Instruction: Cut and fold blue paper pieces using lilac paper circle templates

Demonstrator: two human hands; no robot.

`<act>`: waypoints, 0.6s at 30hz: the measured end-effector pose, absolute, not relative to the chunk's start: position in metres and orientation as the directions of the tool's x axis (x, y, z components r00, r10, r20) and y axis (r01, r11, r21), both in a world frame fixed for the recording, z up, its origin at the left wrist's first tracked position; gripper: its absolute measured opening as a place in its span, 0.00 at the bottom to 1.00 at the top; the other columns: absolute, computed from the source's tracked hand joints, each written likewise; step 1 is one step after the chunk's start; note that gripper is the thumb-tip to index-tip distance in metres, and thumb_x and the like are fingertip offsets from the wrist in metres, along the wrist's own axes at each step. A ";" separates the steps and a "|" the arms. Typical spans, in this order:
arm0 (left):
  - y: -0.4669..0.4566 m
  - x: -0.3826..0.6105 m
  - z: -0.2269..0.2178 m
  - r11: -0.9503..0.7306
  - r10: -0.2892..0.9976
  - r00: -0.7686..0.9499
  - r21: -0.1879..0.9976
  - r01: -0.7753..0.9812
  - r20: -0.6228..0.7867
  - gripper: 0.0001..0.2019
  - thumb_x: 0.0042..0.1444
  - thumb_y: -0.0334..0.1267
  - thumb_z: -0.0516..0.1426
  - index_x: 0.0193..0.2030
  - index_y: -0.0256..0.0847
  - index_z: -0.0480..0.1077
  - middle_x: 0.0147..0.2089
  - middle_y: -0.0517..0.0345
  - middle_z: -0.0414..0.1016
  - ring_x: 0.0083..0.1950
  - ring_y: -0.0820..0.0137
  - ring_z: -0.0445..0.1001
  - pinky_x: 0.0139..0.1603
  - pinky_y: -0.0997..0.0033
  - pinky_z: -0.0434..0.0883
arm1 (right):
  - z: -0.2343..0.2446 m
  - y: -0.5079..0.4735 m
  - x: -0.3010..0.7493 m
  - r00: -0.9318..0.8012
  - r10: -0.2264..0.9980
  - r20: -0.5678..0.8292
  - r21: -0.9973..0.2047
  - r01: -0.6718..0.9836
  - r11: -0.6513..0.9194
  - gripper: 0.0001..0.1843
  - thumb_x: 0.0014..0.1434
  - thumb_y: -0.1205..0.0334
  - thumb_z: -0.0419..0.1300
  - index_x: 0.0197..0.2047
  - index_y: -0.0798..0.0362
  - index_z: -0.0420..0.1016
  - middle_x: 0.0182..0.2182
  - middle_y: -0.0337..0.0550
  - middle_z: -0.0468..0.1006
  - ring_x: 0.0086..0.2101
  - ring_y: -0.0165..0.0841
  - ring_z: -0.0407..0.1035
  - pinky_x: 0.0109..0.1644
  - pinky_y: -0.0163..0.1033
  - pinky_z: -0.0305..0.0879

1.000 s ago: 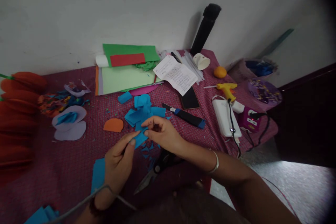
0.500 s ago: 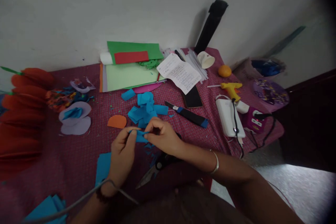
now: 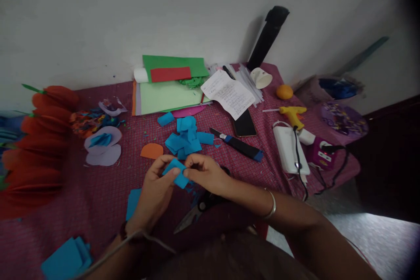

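Between both hands is a small piece of blue paper (image 3: pixel 179 175), its flat face turned up toward me. My left hand (image 3: pixel 160 183) pinches its left side with the thumb on top. At the paper's right edge, the thumb and fingers of my right hand (image 3: pixel 206 175) are closed on it. Just beyond the hands lies a pile of cut blue paper pieces (image 3: pixel 185 135), beside an orange half-round paper piece (image 3: pixel 152 151). Scissors (image 3: pixel 193 214) rest beneath my right forearm, partly hidden, among tiny blue scraps. Another blue sheet (image 3: pixel 133 203) is partly covered by my left hand.
A utility knife (image 3: pixel 241 145), phone (image 3: pixel 245 123) and handwritten sheet (image 3: pixel 228 92) lie beyond. On the right are a yellow glue gun (image 3: pixel 292 116), white power bank (image 3: pixel 290 148) and orange fruit (image 3: pixel 284 92). Orange paper pumpkins (image 3: pixel 42 153) stand left; blue sheets (image 3: pixel 65 258) lie near left.
The blue paper has turned from a narrow, edge-on strip to show its broad face. Both hands keep hold of it. The whole view has shifted slightly.
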State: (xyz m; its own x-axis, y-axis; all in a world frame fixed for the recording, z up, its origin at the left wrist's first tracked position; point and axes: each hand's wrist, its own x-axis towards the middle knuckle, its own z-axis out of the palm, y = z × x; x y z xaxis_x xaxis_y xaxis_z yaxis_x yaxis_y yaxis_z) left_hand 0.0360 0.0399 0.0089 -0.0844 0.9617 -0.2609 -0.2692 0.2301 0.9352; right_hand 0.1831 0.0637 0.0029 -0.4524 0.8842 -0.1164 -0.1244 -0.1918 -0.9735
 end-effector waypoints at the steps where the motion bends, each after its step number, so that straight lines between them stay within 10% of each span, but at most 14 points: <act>1: 0.040 0.038 0.008 0.268 0.950 -0.056 0.893 -0.361 -0.308 0.12 0.40 0.36 0.67 0.33 0.41 0.72 0.28 0.65 0.73 0.28 0.75 0.70 0.32 0.74 0.68 | 0.003 0.064 0.184 -0.436 0.893 -0.112 -0.973 -0.135 -0.188 0.08 0.52 0.63 0.60 0.27 0.54 0.64 0.20 0.30 0.62 0.22 0.24 0.55 0.26 0.31 0.52; 5: 0.036 0.043 0.005 0.294 0.945 -0.006 0.860 -0.417 -0.326 0.11 0.42 0.35 0.67 0.33 0.39 0.74 0.32 0.61 0.76 0.33 0.73 0.72 0.39 0.71 0.69 | 0.001 0.066 0.184 -0.404 0.912 -0.065 -0.975 -0.170 -0.145 0.09 0.53 0.61 0.60 0.27 0.53 0.64 0.21 0.33 0.66 0.23 0.25 0.59 0.28 0.32 0.56; 18: 0.032 0.027 0.009 0.162 0.983 -0.119 0.963 0.215 -0.139 0.20 0.60 0.50 0.52 0.21 0.42 0.65 0.20 0.63 0.63 0.24 0.71 0.61 0.26 0.72 0.60 | 0.001 0.066 0.183 -0.369 0.926 -0.077 -0.993 -0.060 -0.106 0.08 0.52 0.63 0.59 0.26 0.54 0.63 0.20 0.31 0.61 0.22 0.24 0.54 0.25 0.30 0.51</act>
